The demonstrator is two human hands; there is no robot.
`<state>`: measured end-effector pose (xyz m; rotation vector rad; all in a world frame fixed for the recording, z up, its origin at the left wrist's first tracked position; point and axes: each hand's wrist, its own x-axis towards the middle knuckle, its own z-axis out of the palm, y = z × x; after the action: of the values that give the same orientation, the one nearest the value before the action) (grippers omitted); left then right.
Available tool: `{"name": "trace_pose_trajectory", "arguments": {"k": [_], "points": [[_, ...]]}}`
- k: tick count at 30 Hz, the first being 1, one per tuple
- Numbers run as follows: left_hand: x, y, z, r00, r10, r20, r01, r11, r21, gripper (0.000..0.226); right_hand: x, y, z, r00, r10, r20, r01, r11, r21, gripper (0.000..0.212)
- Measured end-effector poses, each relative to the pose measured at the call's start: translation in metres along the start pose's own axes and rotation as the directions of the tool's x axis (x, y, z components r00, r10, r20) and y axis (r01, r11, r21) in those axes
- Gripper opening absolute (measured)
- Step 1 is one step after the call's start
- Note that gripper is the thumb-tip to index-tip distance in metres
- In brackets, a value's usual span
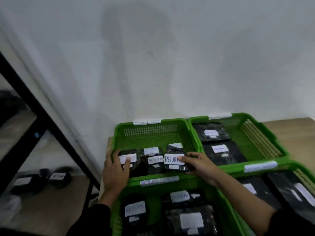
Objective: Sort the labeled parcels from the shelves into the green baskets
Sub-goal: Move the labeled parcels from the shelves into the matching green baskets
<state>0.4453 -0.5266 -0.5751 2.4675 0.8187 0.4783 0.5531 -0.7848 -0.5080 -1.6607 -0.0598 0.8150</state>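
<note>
Four green baskets sit close together on a wooden table by a white wall. The far left basket (153, 132) holds a few black parcels with white labels. The left hand (115, 169) reaches over the left rim of this basket. Its fingers lie on the black parcel at the left (127, 159), and the thumb sits at the rim, so the hand seems to grip that parcel at its edge, but the picture is a bit blurry there. The right hand (198, 165) reaches in from the other side and pinches a black parcel (173, 163) whose white label reads RETURN. This parcel is in the front right part of the same basket, with the thumb on top of the label. Between the two held parcels lies a middle parcel (154, 160), also marked RETURN. The near left basket (170, 184) is just in front and holds more black parcels with labels. The far right basket (255, 133) has two black parcels on its left side. The near right basket (303, 174) holds black parcels too. At the left stands a black shelf frame (39, 113), and two more black parcels (42, 180) lie on its lower board. Both arms wear dark sleeves.
</note>
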Motion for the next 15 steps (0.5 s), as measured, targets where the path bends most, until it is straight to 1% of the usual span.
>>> {"name": "trace_pose_trajectory", "arguments": {"k": [1, 2, 5, 7, 11, 15], "points": [[0.000, 0.000, 0.000, 1.000, 0.002, 0.007, -0.002, 1.000, -0.008, 0.055, 0.016, -0.006, 0.002, 1.000, 0.001, 0.013, -0.001, 1.000, -0.008, 0.012], [-0.001, -0.001, 0.001, 1.000, -0.002, 0.008, 0.002, 1.000, -0.009, 0.056, 0.033, -0.013, 0.005, 1.000, 0.005, 0.025, -0.005, 1.000, -0.010, 0.015], [-0.001, -0.002, 0.004, 1.000, -0.010, 0.002, 0.010, 0.999, 0.033, 0.061, 0.089, -0.026, 0.025, 1.000, 0.003, 0.003, -0.003, 0.999, -0.043, 0.029], [-0.002, -0.002, 0.004, 1.000, -0.025, 0.001, 0.025, 0.998, 0.057, 0.069, 0.122, -0.030, 0.044, 1.000, -0.022, -0.003, 0.022, 0.992, -0.122, 0.041], [-0.003, 0.002, 0.002, 0.999, -0.037, 0.008, 0.037, 0.998, 0.045, 0.073, 0.177, -0.036, 0.086, 0.994, -0.097, 0.056, 0.109, 0.953, -0.282, 0.038], [-0.003, 0.003, 0.001, 0.999, -0.037, 0.022, 0.036, 0.999, 0.036, 0.068, 0.209, -0.033, 0.115, 0.991, -0.096, 0.095, 0.129, 0.877, -0.463, 0.043]]}}
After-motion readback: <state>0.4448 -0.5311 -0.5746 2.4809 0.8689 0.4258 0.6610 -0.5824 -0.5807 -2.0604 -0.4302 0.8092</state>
